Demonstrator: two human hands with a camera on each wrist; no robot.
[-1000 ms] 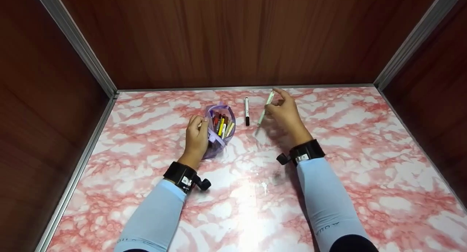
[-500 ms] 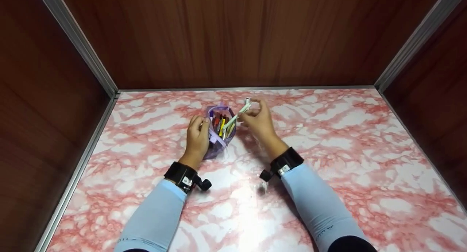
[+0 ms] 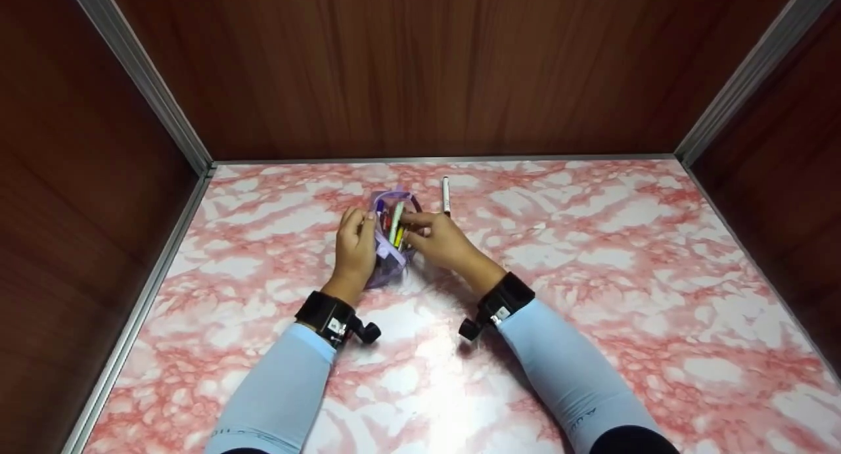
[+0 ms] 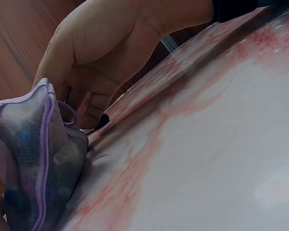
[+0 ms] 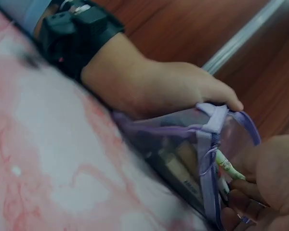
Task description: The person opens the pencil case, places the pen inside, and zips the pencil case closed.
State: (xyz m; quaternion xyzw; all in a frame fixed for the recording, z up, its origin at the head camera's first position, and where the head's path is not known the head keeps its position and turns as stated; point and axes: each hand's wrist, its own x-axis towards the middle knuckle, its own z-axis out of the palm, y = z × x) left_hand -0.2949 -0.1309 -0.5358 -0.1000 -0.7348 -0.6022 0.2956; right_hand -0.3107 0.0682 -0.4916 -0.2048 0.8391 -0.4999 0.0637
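Note:
A see-through purple mesh pencil pouch point(image 3: 387, 270) stands on the table with its mouth open, holding several pens and markers. My left hand point(image 3: 355, 244) grips its left rim; the thumb shows on the edge in the right wrist view. A pale green pen point(image 3: 397, 221) lies in the mouth, beside a yellow pen point(image 3: 399, 237). My right hand point(image 3: 443, 240) reaches in from the right, thumb and forefinger apart, fingertips close against the green pen point(image 5: 229, 165). The pouch wall partly hides these fingers in the right wrist view. In the left wrist view the pouch point(image 4: 43, 159) hides its contents.
A white marker point(image 3: 446, 194) with a dark cap lies behind my right hand, its near end partly covered. The red-and-white marbled table point(image 3: 624, 276) is bounded by brown wood-look panels point(image 3: 433, 73) at the back and both sides.
My right hand has moved left from beside the white marker to the pouch mouth, carrying the pale green pen, which is now inside the pouch. The left hand has stayed on the rim.

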